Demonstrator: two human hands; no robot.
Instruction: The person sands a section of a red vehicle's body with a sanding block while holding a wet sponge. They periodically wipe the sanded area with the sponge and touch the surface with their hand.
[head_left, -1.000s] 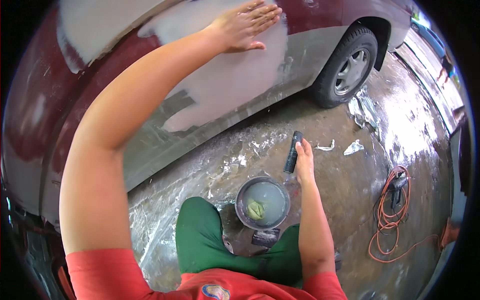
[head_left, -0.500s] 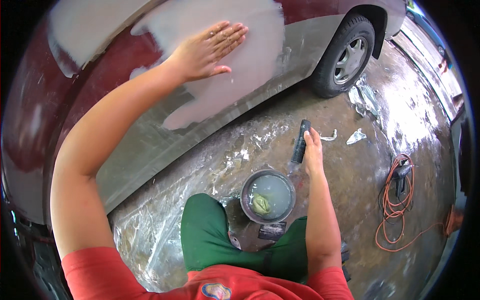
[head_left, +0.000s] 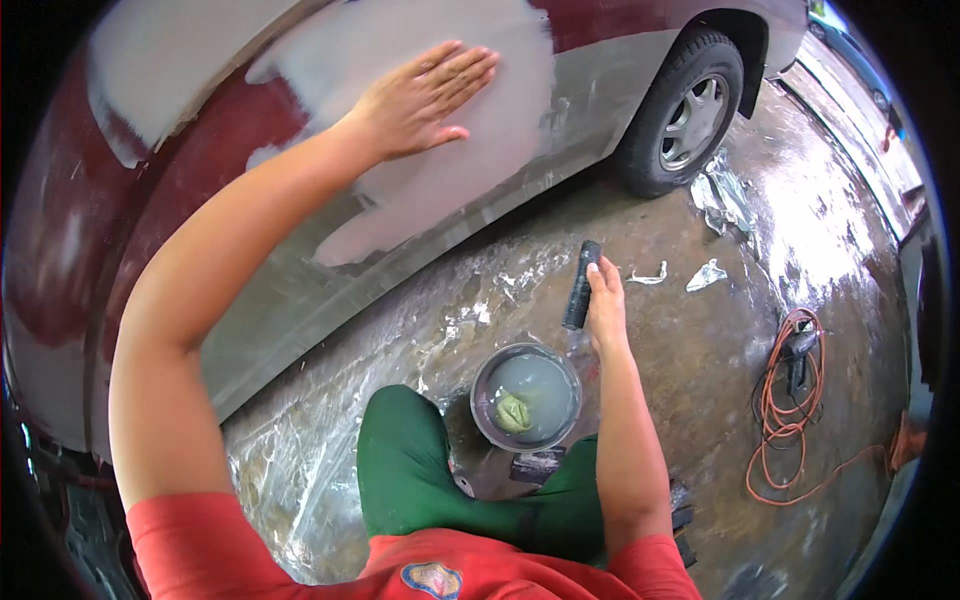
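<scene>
My left hand (head_left: 430, 100), flat with fingers stretched out, lies over the pale filler patch (head_left: 470, 190) on the side of a maroon and grey car (head_left: 590, 80). Lower down, my right hand (head_left: 607, 300) grips a dark, cylindrical sanding block (head_left: 580, 285) above the floor. Just below it stands a round bucket (head_left: 477, 398) of cloudy water with a pale green cloth or sponge (head_left: 512, 412) inside. A dark flat rectangular piece (head_left: 532, 465) lies beside the bucket, between my green-trousered knees.
The car's wheel (head_left: 682, 120) rests on the wet, stained floor (head_left: 690, 400). Crumpled sheeting (head_left: 722, 195) and pale scraps (head_left: 707, 275) lie nearby. An orange cord (head_left: 775, 420) is coiled around a dark power tool (head_left: 798, 355) at right. A person (head_left: 888, 135) and blue car (head_left: 855, 55) appear far right.
My left hand has moved down and to the left across the filler patch since a second ago. My right hand, still holding the block, has risen slightly.
</scene>
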